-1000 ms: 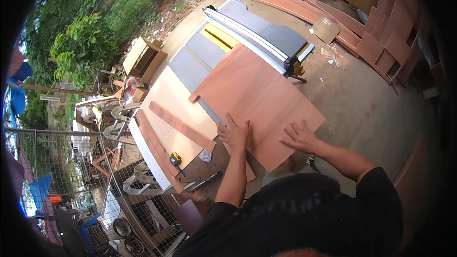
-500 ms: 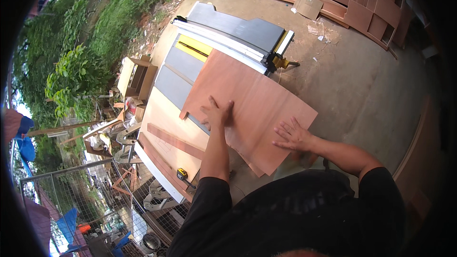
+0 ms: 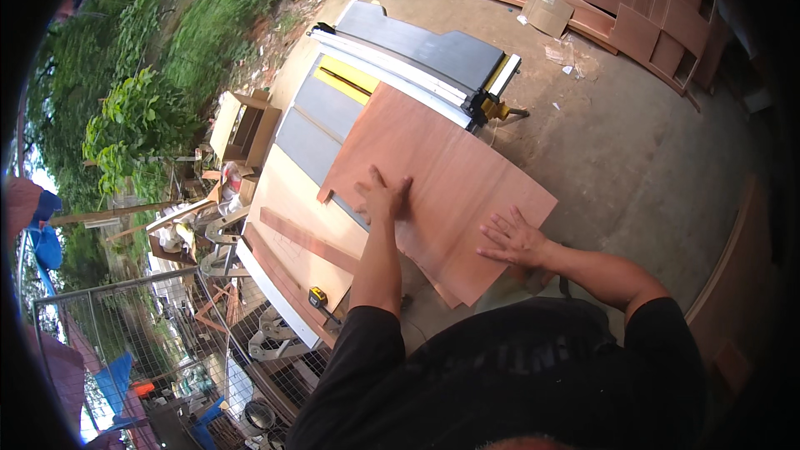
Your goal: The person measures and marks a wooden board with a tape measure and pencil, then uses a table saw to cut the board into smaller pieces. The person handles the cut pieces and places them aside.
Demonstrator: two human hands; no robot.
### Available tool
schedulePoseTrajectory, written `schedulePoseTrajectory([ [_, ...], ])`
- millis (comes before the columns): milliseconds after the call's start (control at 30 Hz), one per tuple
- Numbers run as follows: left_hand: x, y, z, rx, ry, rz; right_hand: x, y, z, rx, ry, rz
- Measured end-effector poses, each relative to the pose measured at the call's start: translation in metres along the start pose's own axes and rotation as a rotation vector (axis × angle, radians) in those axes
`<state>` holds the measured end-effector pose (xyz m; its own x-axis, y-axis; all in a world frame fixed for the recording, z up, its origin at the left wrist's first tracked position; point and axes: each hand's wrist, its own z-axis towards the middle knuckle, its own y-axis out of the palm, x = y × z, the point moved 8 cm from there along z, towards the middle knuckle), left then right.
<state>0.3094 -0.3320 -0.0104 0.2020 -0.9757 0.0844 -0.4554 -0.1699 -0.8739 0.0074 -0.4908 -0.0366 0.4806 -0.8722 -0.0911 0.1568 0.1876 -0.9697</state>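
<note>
A reddish-brown plywood sheet (image 3: 433, 167) lies across the grey table saw (image 3: 312, 142), its far edge along the light metal fence (image 3: 400, 71). My left hand (image 3: 382, 196) rests on the sheet near its left edge, fingers spread. Toward the sheet's near right corner, my right hand (image 3: 514, 242) lies with spread fingers on top. Just left of the sheet's far corner shows the yellow insert (image 3: 346, 77) with a dark slot. No blade can be made out there.
Left of the saw, a pale board (image 3: 292, 192) carries a wood strip (image 3: 304, 242) and a yellow-black tape measure (image 3: 317, 297). Wooden cabinet frames (image 3: 567, 0) and a cardboard piece (image 3: 547, 13) lie beyond the saw. A wire mesh fence (image 3: 125, 333) stands at lower left.
The whole view has shifted slightly. Both hands stay spread on the plywood sheet, with no clear movement of the sheet against the saw.
</note>
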Motion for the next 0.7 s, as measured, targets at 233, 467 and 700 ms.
schedulePoseTrajectory([
  [233,-0.022,0.019,-0.055,-0.013,-0.004,-0.017,-0.030,-0.011,-0.047,0.033,-0.050,0.099],
  [467,-0.089,0.022,-0.056,0.039,-0.106,-0.001,-0.044,-0.005,-0.042,0.069,-0.132,0.178],
  [700,-0.129,-0.005,-0.026,0.186,-0.131,0.110,-0.046,0.016,0.026,0.086,-0.245,0.156],
])
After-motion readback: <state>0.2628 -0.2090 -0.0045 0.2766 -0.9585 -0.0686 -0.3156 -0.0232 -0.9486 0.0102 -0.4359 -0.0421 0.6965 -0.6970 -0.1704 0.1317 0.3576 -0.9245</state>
